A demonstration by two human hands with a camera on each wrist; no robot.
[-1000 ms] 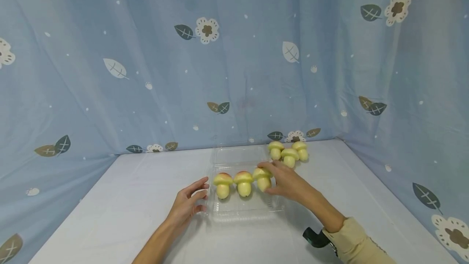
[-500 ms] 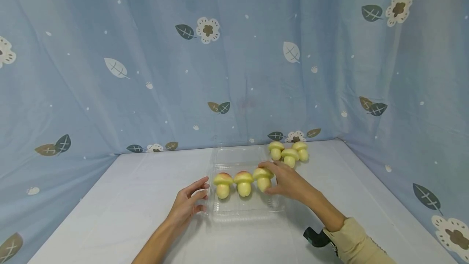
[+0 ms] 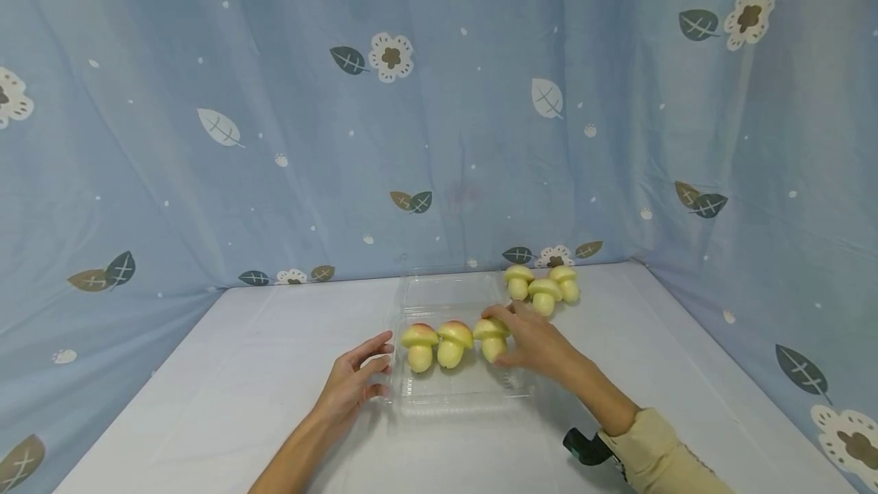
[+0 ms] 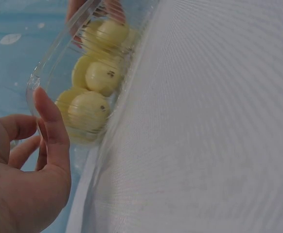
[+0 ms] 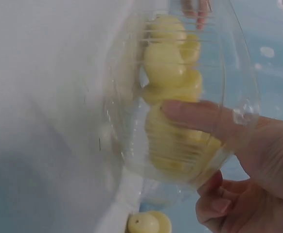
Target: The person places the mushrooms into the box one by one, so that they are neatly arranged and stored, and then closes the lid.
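Right hand (image 3: 538, 341): thumb and fingers closed round the right-hand mushroom (image 3: 492, 341), index on the cap, thumb by the stem. Piece sits at the right end of the row inside the clear box (image 3: 456, 386); not released. Left hand (image 3: 350, 380): fingers loosely bent, apart, up against the box's left edge; no mushroom in it, looks like steadying only.

Next out, box contents: left mushroom (image 3: 420, 345) and middle mushroom (image 3: 453, 343), caps away from the wearer, side by side, hands off both. Middle one leans a bit; gap between it and the gripped one. So row of three in, third under the fingers. Call it about half filled.

Outside: loose mushrooms (image 3: 545, 297), three bunched on the white table (image 3: 206, 402), just right of the lid (image 3: 449, 292) and beyond the right hand. Lid lies open toward the curtain (image 3: 288, 174).

Left, as judged: let go of the third, likely the loose three, then lid. None of that done yet.
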